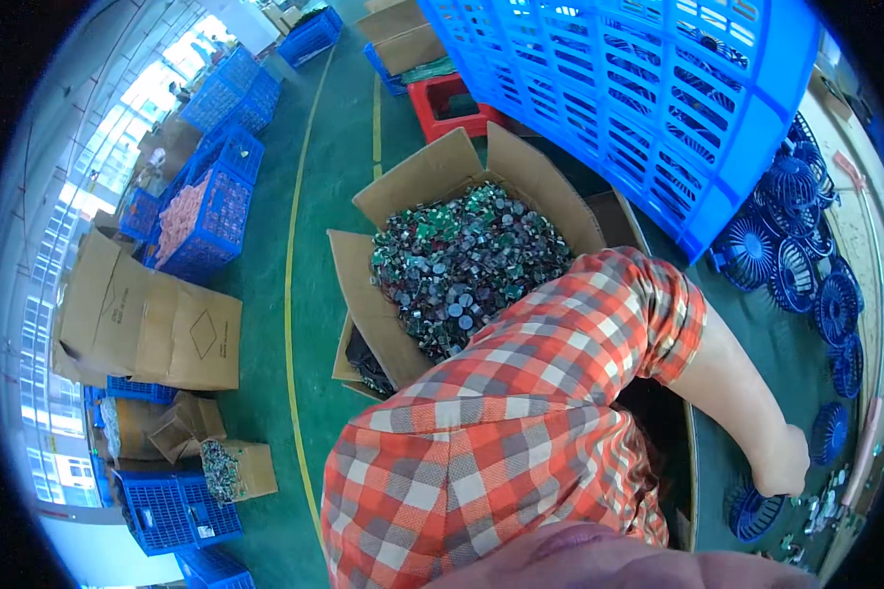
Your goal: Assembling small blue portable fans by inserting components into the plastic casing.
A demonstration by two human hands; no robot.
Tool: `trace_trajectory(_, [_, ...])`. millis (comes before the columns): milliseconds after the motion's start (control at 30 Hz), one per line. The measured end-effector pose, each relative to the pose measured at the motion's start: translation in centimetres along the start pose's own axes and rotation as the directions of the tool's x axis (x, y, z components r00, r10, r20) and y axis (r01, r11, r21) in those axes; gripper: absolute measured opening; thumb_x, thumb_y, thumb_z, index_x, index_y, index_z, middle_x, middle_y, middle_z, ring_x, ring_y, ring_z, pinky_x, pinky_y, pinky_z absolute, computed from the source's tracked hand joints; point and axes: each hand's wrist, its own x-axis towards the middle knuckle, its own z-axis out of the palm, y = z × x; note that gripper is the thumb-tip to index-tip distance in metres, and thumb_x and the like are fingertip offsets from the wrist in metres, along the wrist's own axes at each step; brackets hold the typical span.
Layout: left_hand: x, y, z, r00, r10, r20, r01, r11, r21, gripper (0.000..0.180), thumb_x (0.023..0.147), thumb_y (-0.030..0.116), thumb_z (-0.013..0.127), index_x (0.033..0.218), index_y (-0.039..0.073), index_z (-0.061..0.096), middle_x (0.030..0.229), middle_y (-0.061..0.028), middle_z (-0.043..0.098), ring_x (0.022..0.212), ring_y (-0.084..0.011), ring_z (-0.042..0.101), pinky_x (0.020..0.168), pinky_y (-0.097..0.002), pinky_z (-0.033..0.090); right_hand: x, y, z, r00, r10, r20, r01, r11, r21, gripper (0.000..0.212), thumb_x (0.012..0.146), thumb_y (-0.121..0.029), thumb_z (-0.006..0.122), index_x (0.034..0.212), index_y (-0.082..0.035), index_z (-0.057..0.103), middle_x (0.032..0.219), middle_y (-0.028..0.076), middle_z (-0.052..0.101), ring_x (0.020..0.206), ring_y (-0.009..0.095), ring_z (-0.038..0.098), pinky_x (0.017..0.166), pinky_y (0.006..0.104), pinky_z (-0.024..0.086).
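My left arm, in a red, grey and white checked sleeve, bends over to the dark green worktop (732, 393) at the right. My left hand (782, 461) is closed, its curled fingers at the upper edge of a round dark blue fan grille (754, 512). The fingertips are partly hidden. Another blue fan grille (831, 434) lies just beyond the hand. Several more grilles (791, 260) are heaped farther up the worktop. Small metal and green parts (827, 506) lie scattered beside my hand. My right hand is not in view.
An open cardboard box (366, 304) full of small circuit parts (467, 260) stands left of my arm. A big blue crate (717, 187) with grilles inside rises at the upper right. A red stool (430, 113) stands behind. Blue crates (182, 510) and cartons (182, 344) line the left aisle.
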Motion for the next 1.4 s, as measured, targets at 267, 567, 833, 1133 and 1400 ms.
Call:
trace_trajectory(267, [0.0,-1.2,-0.5,0.995,-0.083,0.061,0.083,0.997,0.002,0.031,0.084,0.03,0.06,0.096,0.008,0.076,0.097,-0.0156,0.074,0.092,-0.0327,0.07,0.073,-0.0476,0.055,0.4,1.2,1.2,0.992,-0.069,-0.107,0.069,0.998,-0.011,0.028,0.086,-0.022,0.074,0.1,0.001,0.071,0.094,0.024,0.07,0.084,0.04,0.068,0.077,0.0471,0.054])
trace_trajectory(567, [-0.2,-0.4,0.6,0.994,-0.059,0.086,0.071,0.988,-0.135,0.038,0.082,0.038,0.06,0.097,0.008,0.077,0.101,-0.0147,0.074,0.096,-0.0329,0.069,0.079,-0.0477,0.054,2.3,4.3,2.7,0.999,-0.024,0.043,0.01,0.956,0.292,0.027,0.089,-0.017,0.071,0.104,0.006,0.068,0.094,0.022,0.07,0.083,0.032,0.067,0.078,0.0429,0.054])
trace_trajectory(833, [1.0,1.9,1.5,0.995,-0.09,0.033,0.094,0.986,-0.141,0.04,0.083,0.042,0.06,0.099,0.01,0.077,0.098,-0.013,0.074,0.093,-0.0313,0.07,0.077,-0.0462,0.053,1.1,7.8,4.0,0.904,-0.421,0.078,0.374,0.865,0.334,0.026,0.102,-0.016,0.056,0.121,0.001,0.061,0.109,0.018,0.066,0.1,0.033,0.064,0.091,0.0386,0.049])
trace_trajectory(1133, [-4.7,-3.1,-3.5,0.993,0.029,0.115,0.026,0.894,-0.448,0.026,0.091,0.022,0.063,0.106,0.001,0.068,0.083,-0.0091,0.069,0.076,-0.0157,0.065,0.07,-0.0309,0.053,1.5,-11.0,-2.8,0.866,-0.495,0.068,0.468,0.851,0.239,0.025,0.082,-0.014,0.074,0.102,-0.003,0.064,0.095,0.014,0.064,0.091,0.034,0.061,0.08,0.0408,0.05])
trace_trajectory(1400, [-3.4,-0.2,-3.1,0.966,-0.057,0.253,0.222,0.682,-0.696,0.018,0.092,0.011,0.061,0.102,-0.005,0.064,0.076,-0.0148,0.066,0.069,-0.0231,0.064,0.066,-0.035,0.05,-0.3,-8.8,-3.4,0.88,-0.467,0.086,0.447,0.876,0.179,0.027,0.08,-0.009,0.075,0.103,-0.002,0.064,0.09,0.013,0.063,0.084,0.032,0.062,0.074,0.0383,0.05])
